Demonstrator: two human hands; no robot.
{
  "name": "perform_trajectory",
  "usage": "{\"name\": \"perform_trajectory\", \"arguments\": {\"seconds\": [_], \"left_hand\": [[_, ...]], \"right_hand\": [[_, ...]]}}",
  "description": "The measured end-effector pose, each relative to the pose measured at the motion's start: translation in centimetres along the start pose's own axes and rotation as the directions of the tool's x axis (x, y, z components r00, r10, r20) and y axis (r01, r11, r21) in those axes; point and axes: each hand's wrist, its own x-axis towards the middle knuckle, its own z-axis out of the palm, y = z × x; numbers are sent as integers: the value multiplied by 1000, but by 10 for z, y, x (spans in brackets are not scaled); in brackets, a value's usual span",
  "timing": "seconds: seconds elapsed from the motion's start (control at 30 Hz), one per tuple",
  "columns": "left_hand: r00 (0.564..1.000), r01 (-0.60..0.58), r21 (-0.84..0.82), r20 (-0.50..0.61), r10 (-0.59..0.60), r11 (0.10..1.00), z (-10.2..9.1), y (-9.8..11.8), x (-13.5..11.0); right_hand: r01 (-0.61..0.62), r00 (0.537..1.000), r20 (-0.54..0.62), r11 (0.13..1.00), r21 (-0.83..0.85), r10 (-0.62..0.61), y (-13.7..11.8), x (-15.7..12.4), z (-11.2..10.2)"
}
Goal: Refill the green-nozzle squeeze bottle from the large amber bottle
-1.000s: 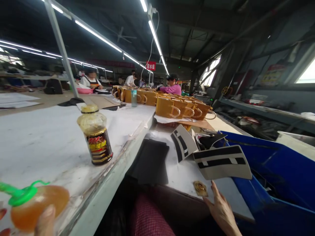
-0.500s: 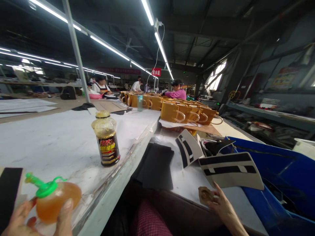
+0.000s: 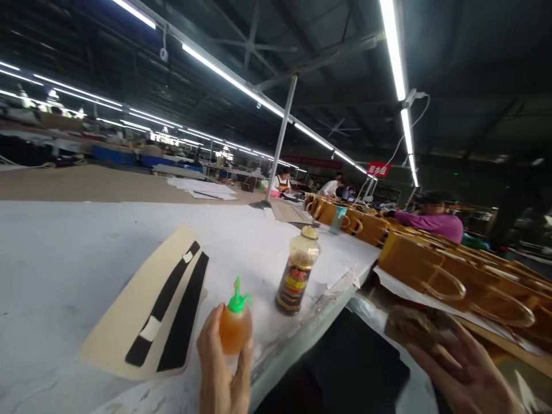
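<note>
My left hand point(image 3: 211, 356) is wrapped round a squeeze bottle point(image 3: 235, 332) of amber liquid with a green nozzle cap, held upright over the table edge. In my right hand point(image 3: 470, 362) is a blurred brown lump point(image 3: 411, 328), gripped between thumb and fingers; its kind does not show clearly. Left of the squeeze bottle lies a cream panel point(image 3: 116, 322) bearing two black strips, one with white patches on it. A dark-labelled bottle point(image 3: 297, 282) with a yellowish crusted top stands just right of the squeeze bottle.
The white-covered table point(image 3: 241, 236) has a rough edge point(image 3: 319, 325). Black sheets point(image 3: 357, 368) lie on a lower surface between my hands. Tan handbags point(image 3: 409, 259) stand in rows at right, near a person in a purple top point(image 3: 440, 225). A pole point(image 3: 282, 138) rises behind.
The view has swung left, bringing the whole cream panel into sight. My left hand has tipped the squeeze bottle upright. The right hand has lifted, still holding the brown lump.
</note>
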Motion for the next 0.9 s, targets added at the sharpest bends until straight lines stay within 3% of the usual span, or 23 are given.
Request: {"name": "perform_trajectory", "arguments": {"seconds": [0.07,0.1,0.23,0.4,0.53,0.67,0.9], "left_hand": [[1000,9,5,-21,-9,1000,1,4,-1],[999,14,11,-31,-14,1000,1,4,-2],[999,-4,29,-54,6,1000,5,1,-1],[993,-12,60,-119,19,998,15,-6,-1],[992,1,56,-130,6,998,19,-12,-3],[994,26,26,-108,-23,999,18,-15,-5],[995,13,34,-95,-10,999,13,-7,-4]], "right_hand": [[226,973,-36,973,-39,-227,-57,18,31],[341,937,-56,938,-57,-344,-82,26,45],[681,711,-20,695,-231,-703,-153,57,91],[877,389,189,300,-376,-902,-178,80,114],[915,209,326,67,-397,-922,-180,87,113],[927,126,388,-31,-375,-913,-182,90,113],[950,123,449,-26,-312,-885,-179,96,116]]}}
